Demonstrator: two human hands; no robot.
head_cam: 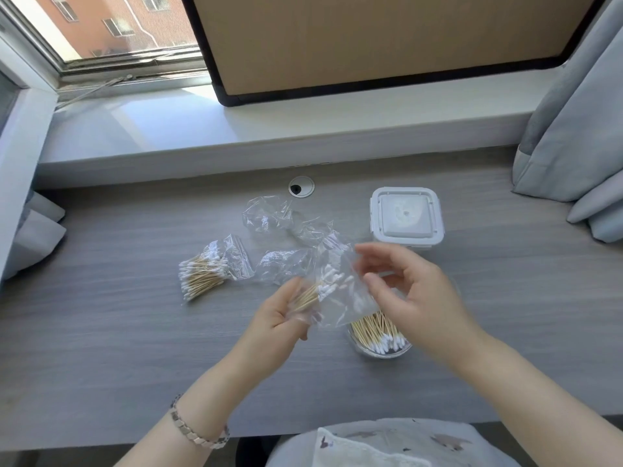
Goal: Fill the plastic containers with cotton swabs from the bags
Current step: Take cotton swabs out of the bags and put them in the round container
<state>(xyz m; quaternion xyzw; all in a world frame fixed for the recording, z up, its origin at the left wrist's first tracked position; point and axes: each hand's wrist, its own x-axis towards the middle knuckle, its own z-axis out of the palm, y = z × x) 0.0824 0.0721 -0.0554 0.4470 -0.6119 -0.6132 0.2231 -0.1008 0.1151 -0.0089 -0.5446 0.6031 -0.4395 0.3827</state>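
My left hand grips a clear plastic bag with a bunch of wooden cotton swabs inside it, held above the grey table. My right hand hovers at the bag's right side with fingers loosely curved, and I cannot tell whether it touches the film. Below the bag stands a round clear container partly filled with swabs, partly hidden by my right hand. A full bag of swabs lies to the left. A square container with a clip lid stands closed at the back right.
Two crumpled empty bags lie behind my hands. A cable grommet sits near the table's far edge. Behind it run a windowsill and a brown board. Grey curtain hangs at the right.
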